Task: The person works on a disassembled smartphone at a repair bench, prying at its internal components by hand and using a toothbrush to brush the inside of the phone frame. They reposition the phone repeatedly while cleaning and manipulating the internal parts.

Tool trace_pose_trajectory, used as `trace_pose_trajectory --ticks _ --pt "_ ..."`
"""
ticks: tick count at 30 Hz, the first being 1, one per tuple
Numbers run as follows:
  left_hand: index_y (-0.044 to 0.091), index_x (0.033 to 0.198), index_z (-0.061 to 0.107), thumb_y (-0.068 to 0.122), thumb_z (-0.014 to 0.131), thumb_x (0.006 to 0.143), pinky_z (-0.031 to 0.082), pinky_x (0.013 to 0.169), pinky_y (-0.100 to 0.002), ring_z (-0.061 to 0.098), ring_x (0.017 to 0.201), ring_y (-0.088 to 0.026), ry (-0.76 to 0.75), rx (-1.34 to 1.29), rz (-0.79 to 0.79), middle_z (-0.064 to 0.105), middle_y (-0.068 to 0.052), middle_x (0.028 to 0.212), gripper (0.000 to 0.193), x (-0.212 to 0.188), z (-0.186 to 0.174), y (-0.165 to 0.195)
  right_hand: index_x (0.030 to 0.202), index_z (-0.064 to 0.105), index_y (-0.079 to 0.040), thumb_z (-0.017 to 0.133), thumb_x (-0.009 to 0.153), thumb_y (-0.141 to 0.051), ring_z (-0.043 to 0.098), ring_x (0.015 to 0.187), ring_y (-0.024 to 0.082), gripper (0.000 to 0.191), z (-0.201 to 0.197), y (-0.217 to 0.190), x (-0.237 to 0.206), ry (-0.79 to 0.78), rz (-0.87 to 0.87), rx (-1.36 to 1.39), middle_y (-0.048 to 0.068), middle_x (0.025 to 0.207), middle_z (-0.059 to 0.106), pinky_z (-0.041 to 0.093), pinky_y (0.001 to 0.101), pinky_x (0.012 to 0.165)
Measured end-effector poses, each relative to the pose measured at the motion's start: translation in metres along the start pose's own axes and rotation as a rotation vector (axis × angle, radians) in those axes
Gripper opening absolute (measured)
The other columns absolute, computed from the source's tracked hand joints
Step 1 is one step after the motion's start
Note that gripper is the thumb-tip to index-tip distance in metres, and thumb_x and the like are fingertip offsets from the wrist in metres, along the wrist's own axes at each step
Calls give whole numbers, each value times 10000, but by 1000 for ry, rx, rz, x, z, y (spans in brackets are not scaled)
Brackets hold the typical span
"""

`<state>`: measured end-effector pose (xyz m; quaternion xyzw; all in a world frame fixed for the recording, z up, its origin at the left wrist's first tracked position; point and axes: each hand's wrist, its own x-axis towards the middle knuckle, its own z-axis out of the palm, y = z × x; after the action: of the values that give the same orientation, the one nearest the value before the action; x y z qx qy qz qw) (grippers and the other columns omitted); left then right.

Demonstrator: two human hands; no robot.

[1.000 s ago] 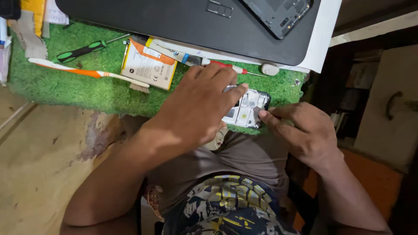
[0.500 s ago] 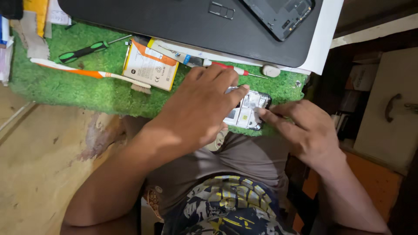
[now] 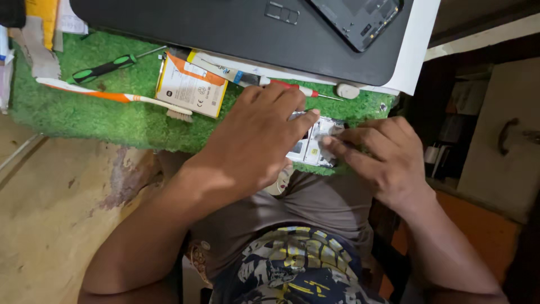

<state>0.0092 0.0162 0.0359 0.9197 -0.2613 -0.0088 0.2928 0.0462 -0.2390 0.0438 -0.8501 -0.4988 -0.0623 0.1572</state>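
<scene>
Biggest thing here is the black laptop [image 3: 225, 34], lid shut, lying across the far edge of the green turf mat [image 3: 84, 112], with a dark phone frame [image 3: 360, 17] resting on top of it near the far right corner. The mat itself is the work surface. Along its far edge, just in front of the laptop, sit a flat orange-and-white battery pack [image 3: 191, 84], a green-handled screwdriver [image 3: 104, 67] out toward the left, an orange-and-white toothbrush [image 3: 112, 97] with its bristles right next to the battery, and a thin red-handled screwdriver [image 3: 292, 87].

The opened phone [image 3: 312, 143] sits at the near edge of the mat toward the right, insides up. The left hand [image 3: 253, 146] lies flat over it, fingers spread and pressing down on its left part. The right hand [image 3: 382, 157] comes in from the right with fingers close together, tips pinching or pushing at something small on the phone's right end (can't tell what, too tiny).

What could go wrong, I'd guess: the phone is right at the near edge, so a hard push could slide it off onto the lap. Any tiny part could also vanish in that turf.

No real containers in sight, nothing holding anything.
</scene>
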Motion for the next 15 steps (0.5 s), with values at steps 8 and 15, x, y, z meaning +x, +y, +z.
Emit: trace_pose_trajectory --ticks 8,15 --pt "15 1322 629 213 833 696 374 1021 -493 489 1261 -345 -21 15 -5 564 -170 1330 688 1 -1 0 1211 784 -146 712 805 -141 632 955 217 413 2 -4 -4 -21 13 -46 1 1037 699 434 388 774" --pt "2 1318 636 211 828 700 372 1034 -489 488 1281 -340 0 -10 -5 563 -178 1360 680 1 -2 0 1273 745 -80 731 773 -67 577 867 254 500 13 -24 -11 -23 111 -46 55 971 628 469 381 755"
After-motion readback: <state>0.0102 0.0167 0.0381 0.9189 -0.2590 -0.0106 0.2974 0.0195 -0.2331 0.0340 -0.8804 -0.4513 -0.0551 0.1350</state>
